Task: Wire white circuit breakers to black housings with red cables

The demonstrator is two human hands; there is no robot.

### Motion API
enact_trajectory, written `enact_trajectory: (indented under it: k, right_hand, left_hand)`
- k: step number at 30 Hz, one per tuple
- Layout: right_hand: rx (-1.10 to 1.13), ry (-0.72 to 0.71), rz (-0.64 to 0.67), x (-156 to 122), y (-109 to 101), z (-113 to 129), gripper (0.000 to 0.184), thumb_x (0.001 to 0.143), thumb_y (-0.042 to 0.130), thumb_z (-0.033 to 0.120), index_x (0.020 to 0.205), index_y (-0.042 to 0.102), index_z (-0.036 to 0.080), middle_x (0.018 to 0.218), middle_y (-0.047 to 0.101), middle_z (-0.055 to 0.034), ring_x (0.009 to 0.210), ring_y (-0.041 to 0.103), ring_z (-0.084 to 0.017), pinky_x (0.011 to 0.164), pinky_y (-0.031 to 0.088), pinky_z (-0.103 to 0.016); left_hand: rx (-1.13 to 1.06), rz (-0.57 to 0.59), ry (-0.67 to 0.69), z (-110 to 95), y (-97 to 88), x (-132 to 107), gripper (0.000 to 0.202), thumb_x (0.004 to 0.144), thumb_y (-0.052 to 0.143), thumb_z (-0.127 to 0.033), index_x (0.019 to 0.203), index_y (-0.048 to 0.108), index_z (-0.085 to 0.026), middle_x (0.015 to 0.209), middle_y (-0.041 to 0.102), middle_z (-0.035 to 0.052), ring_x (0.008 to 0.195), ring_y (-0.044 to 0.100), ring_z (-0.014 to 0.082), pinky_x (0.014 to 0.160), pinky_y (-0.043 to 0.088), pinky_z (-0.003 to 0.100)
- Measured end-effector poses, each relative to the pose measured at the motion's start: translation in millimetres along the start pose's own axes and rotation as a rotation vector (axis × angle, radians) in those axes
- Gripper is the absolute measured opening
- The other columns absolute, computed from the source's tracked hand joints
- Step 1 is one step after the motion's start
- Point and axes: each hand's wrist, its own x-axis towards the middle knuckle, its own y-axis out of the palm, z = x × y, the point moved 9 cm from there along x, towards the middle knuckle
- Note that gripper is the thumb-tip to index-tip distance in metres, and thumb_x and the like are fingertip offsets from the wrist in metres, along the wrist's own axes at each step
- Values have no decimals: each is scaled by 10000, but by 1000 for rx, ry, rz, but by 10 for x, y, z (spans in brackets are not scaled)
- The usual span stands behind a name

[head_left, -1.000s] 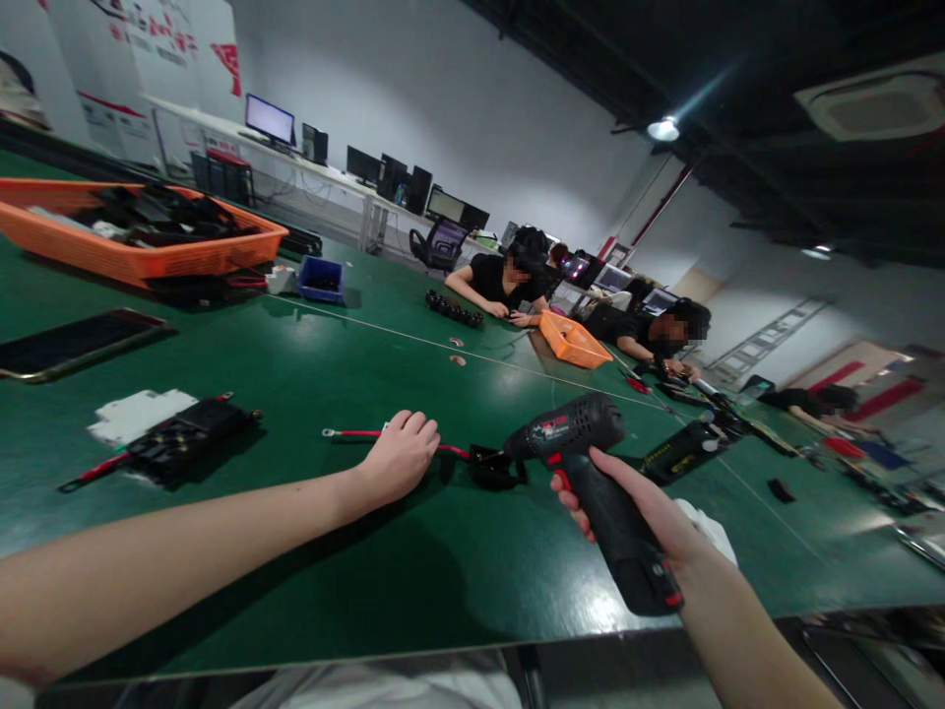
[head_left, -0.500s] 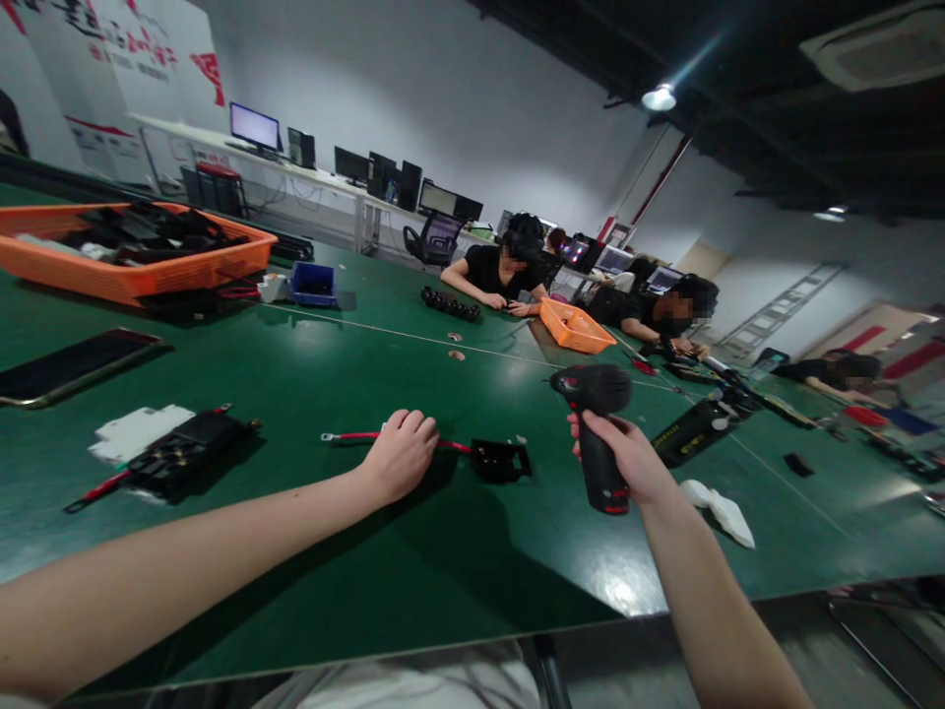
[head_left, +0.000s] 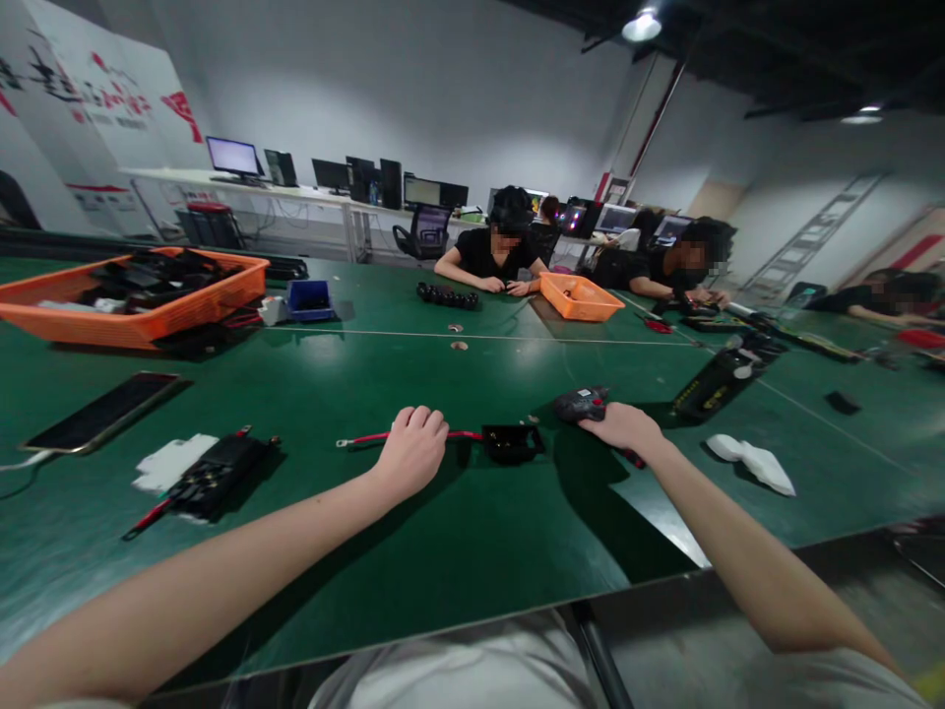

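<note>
My left hand [head_left: 414, 448] is closed over the middle of a red cable [head_left: 464, 434], low on the green table. A metal ring terminal [head_left: 343, 443] tips the cable's left end. The other end runs into a small black plastic housing [head_left: 512, 444] between my hands. Farther right, my right hand [head_left: 624, 431] grips a black cordless screwdriver [head_left: 582, 404], tilted down on its side at the tabletop. Its handle is mostly hidden under my fingers. To the left of my left arm lies a black assembly [head_left: 221, 475] with a red lead, partly over a white part [head_left: 171, 463].
A phone [head_left: 103, 414] and an orange basket [head_left: 214, 300] of black parts are at the left, beside a blue bin [head_left: 310, 300]. A black bottle-like cylinder [head_left: 724, 379] and a crumpled white item [head_left: 753, 463] lie right. Co-workers sit across the table near another orange basket [head_left: 580, 297].
My right hand has lowered the screwdriver from upright to lying over on the table. My left hand stays on the cable. The head view has levelled and shifted.
</note>
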Motion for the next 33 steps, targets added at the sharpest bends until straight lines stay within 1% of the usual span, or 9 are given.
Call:
enact_trajectory:
  k: [6, 9, 11, 13, 15, 18, 21, 25, 33]
  right_hand:
    - [-115, -44, -19, -139, -15, 44, 579, 858, 538, 614, 1051, 690, 90, 1065, 703, -217, 978, 686, -346, 779, 499, -385]
    - [-204, -101, -253, -431, -402, 399, 474, 856, 600, 514, 1014, 674, 73, 1023, 694, -219, 947, 670, -329, 743, 476, -361]
    - [-98, -257, -451, -762, -695, 814, 362, 931, 507, 449, 922, 672, 126, 930, 701, -153, 855, 659, -259, 685, 442, -312]
    - [62, -544, -562, -1165, -840, 1336, 387, 986, 407, 389, 773, 643, 171, 788, 682, -86, 743, 624, -187, 640, 398, -276]
    - [125, -1016, -578, -1684, -743, 1962, 413, 981, 411, 341, 650, 605, 191, 661, 642, -50, 661, 586, -157, 610, 367, -276]
    - [157, -1610, -496, -2401, -269, 2652, 403, 946, 470, 369, 589, 581, 218, 567, 606, -16, 528, 515, -142, 511, 300, -294]
    - [232, -1932, -333, -2810, 197, 3090, 411, 938, 489, 401, 568, 554, 233, 579, 630, 3, 547, 554, -141, 505, 308, -294]
    - [334, -1898, -163, -2829, 361, 3371, 418, 943, 503, 419, 578, 558, 222, 640, 672, 15, 652, 621, -131, 511, 306, -271]
    - [377, -1683, -164, -2466, 188, 3262, 407, 943, 513, 363, 588, 601, 183, 629, 661, 9, 595, 576, -115, 506, 288, -261]
  left_hand:
    - [1, 3, -3, 1, 6, 0, 214, 940, 462, -187, 979, 671, -162, 1017, 632, 117, 996, 532, 280, 896, 380, 447]
    - [11, 5, -4, -3, 9, 2, 206, 932, 473, -183, 982, 672, -167, 1020, 633, 116, 1000, 530, 276, 898, 377, 442]
    - [20, 11, -1, -10, 11, 2, 203, 929, 477, -185, 986, 670, -165, 1027, 630, 117, 1006, 524, 276, 900, 375, 443]
    - [28, 21, 2, -20, 10, 3, 200, 927, 478, -189, 987, 666, -162, 1030, 626, 119, 1002, 518, 276, 900, 373, 446]
    - [32, 26, 1, -27, 2, 5, 197, 927, 474, -188, 977, 663, -162, 1023, 622, 120, 989, 515, 275, 894, 371, 446]
    - [24, 19, -3, -33, -18, 10, 202, 933, 461, -176, 962, 661, -164, 1011, 622, 120, 982, 513, 272, 883, 369, 441]
    - [16, 10, 11, -42, -30, 14, 208, 932, 462, -170, 976, 665, -166, 1014, 624, 124, 988, 510, 273, 877, 368, 443]
    - [33, 19, 14, -39, -15, 16, 212, 935, 457, -175, 980, 663, -167, 1025, 620, 120, 992, 507, 272, 881, 376, 443]
    - [57, 30, 13, -56, -13, 3, 198, 922, 474, -160, 993, 659, -167, 1034, 617, 120, 1011, 510, 278, 885, 388, 446]
